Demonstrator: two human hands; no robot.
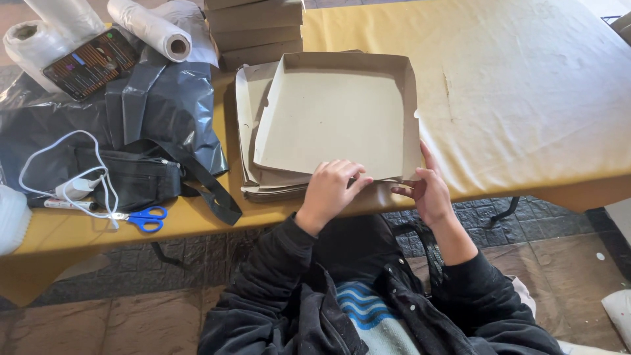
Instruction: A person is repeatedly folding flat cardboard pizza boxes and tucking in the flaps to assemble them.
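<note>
My left hand (pixel 328 190) clenches over the cardboard box (pixel 335 118) near flap, hiding the fold; my right hand (pixel 427 190) pinches its corner. Flat blanks (pixel 253 181) lie beneath, partly covered.

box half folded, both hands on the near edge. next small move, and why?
Probably fold the near flap up. The cardboard box already has its far and side walls standing, while the near edge lies flat under the left hand and right hand, atop the stack of flat blanks.

Bright daylight from upper right, sharp focus, wide-angle edge bending.
</note>
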